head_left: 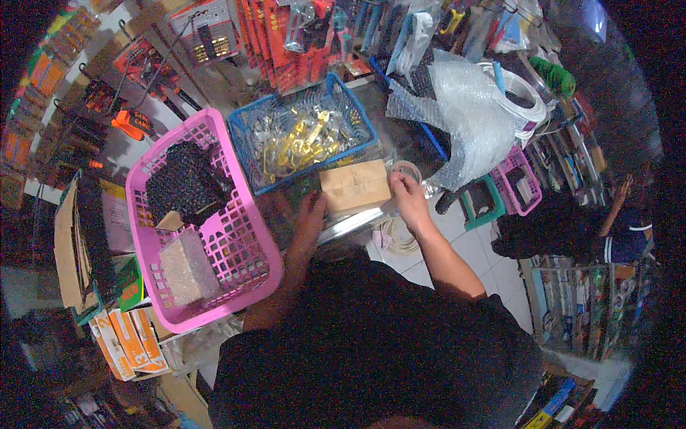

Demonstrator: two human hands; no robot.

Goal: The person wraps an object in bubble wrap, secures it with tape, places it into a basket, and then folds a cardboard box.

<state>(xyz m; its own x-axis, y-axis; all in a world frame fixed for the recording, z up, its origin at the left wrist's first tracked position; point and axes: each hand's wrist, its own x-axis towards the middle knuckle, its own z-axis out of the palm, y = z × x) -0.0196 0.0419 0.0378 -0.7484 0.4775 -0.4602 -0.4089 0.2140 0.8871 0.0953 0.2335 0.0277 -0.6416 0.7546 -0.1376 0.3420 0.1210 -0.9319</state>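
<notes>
A small brown cardboard box (355, 187) lies in front of me at the counter's edge. At its left end my left hand (311, 217) is closed on it, the fingers dim and partly in shadow. My right hand (409, 199) has its fingers bent in a pinch at the box's right end. Just beyond that hand is a roll of tape (406, 169), close to the fingers; whether they touch it I cannot tell.
A blue basket (250, 187) of bagged metal and yellow hooks stands behind the box. To the left is a large pink basket (266, 275) holding black mesh and a bubble-wrapped block (187, 268). Bubble wrap (468, 107) lies at right. A person (622, 229) is far right.
</notes>
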